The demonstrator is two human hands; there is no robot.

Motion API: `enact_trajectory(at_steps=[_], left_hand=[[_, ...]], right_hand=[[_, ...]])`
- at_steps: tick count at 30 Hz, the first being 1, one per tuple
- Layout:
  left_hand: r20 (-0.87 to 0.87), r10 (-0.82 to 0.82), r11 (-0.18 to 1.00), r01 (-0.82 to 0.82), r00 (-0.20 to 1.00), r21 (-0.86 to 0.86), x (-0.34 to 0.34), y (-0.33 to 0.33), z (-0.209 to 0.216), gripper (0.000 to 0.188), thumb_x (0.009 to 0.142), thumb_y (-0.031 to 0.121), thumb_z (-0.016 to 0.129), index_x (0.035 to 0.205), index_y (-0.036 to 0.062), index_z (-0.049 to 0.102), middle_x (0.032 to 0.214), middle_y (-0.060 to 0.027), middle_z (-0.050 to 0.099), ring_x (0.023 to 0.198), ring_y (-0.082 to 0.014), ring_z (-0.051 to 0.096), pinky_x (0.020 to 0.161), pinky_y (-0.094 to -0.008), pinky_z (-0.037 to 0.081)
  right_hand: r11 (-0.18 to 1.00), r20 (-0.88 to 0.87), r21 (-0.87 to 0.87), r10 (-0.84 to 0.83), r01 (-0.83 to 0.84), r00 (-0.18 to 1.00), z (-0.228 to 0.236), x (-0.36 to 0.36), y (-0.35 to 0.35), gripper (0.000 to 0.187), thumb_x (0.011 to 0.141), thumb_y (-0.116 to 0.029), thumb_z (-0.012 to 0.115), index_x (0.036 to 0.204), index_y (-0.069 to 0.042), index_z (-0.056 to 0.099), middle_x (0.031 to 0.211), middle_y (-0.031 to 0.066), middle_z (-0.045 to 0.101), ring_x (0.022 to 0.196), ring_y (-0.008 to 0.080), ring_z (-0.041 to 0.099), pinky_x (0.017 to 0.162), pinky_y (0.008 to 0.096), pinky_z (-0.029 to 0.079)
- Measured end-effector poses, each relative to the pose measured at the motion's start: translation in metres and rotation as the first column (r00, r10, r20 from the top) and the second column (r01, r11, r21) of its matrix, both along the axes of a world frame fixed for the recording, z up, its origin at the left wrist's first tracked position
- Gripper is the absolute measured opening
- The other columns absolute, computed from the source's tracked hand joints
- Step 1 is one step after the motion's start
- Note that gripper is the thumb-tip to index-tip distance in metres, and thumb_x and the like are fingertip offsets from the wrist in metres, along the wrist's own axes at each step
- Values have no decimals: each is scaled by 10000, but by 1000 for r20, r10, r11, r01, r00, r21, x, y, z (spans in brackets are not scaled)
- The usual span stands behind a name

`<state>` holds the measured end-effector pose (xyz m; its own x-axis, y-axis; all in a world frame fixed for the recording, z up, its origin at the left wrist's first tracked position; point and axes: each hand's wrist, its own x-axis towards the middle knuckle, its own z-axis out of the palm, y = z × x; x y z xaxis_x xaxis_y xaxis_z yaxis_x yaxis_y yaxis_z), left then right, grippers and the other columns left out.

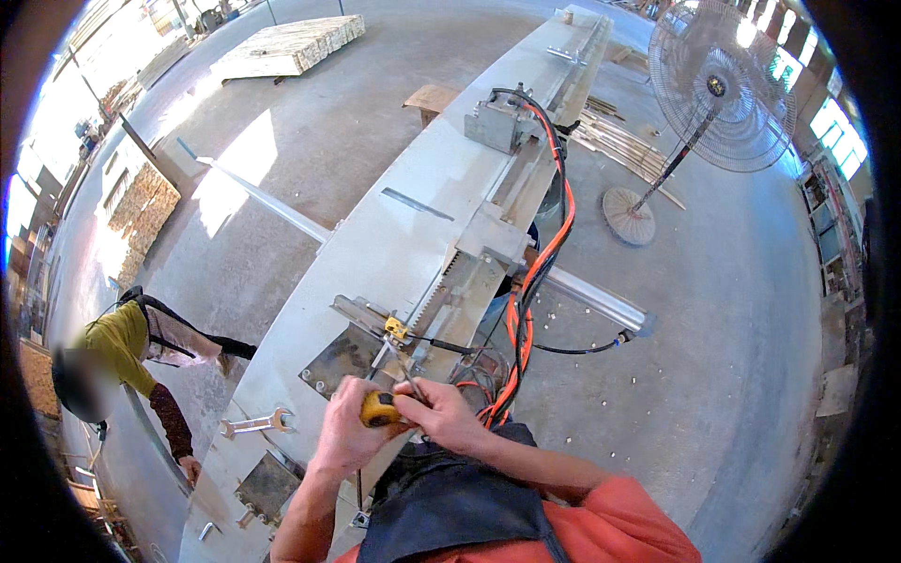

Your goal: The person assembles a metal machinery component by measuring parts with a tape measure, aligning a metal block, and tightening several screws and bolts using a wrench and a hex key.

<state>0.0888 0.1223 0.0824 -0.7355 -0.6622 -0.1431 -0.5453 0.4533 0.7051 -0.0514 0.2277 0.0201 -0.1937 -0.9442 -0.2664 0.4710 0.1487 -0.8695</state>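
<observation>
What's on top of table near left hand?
A wrench lies left of the left hand, a dark metal plate beyond it, another nearer. Whatever is directly beneath that hand and the yellow tape measure is covered.

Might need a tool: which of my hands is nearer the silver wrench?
Left. The left hand is to the right of the silver wrench; the right hand is farther right, beyond the left one.

To the far left of the left hand (343, 432), the pale surface (324, 272) offers a flat lane for reaching, with one thin strip (418, 204) lying in it. A yellow block (396, 327) and metal bracket (357, 313) stand just beyond the hands. Orange and black cables (567, 202) obstruct the far side of the right hand (449, 418).
</observation>
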Motion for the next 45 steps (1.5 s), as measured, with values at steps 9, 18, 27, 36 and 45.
enact_trajectory(at_steps=[9, 18, 27, 36, 45], left_hand=[[-171, 176, 370, 96, 970, 924, -20, 48, -36, 392, 872, 133, 660, 1210, 17, 498, 1173, -81, 589, 1076, -144, 544, 950, -294, 434], [289, -225, 819, 19, 930, 574, 73, 0, 40, 410, 865, 234, 654, 1225, 41, 611, 886, -83, 615, 840, -189, 576, 770, -339, 498], [573, 286, 705, -574, 768, 416, 257, -28, 33, 307, 787, 302, 690, 863, 7, 730, 680, -41, 622, 622, -138, 574, 586, -317, 452], [418, 155, 895, -307, 895, 325, 107, -82, 16, 161, 819, 137, 645, 855, 6, 731, 778, -70, 707, 711, -176, 707, 647, -316, 549], [484, -414, 827, 540, 771, -153, 56, -121, -22, 158, 775, 113, 671, 893, 47, 752, 853, -89, 714, 800, -224, 720, 723, -350, 574]], right_hand=[[998, -317, 15, 69, -68, 946, -16, -34, 60, 189, 976, -132, 614, 1104, 7, 626, 827, -25, 585, 782, 44, 509, 705, 244, 457], [908, 196, -161, -356, 388, 914, 60, -123, 44, 315, 882, 2, 603, 1191, -31, 655, 751, -37, 522, 582, 50, 469, 510, 239, 404], [697, 75, -289, -667, 656, 741, 56, -323, -75, 120, 917, -84, 640, 1021, -80, 701, 635, -48, 458, 441, 61, 339, 411, 244, 233], [838, 142, -40, -534, 544, 833, -25, -235, -182, 301, 991, -319, 644, 855, -59, 580, 630, -8, 485, 399, 81, 358, 350, 266, 251], [846, 73, 240, -505, 476, 860, -62, -218, -231, 176, 950, -114, 584, 806, -53, 503, 586, 15, 445, 420, 117, 407, 349, 289, 251]])
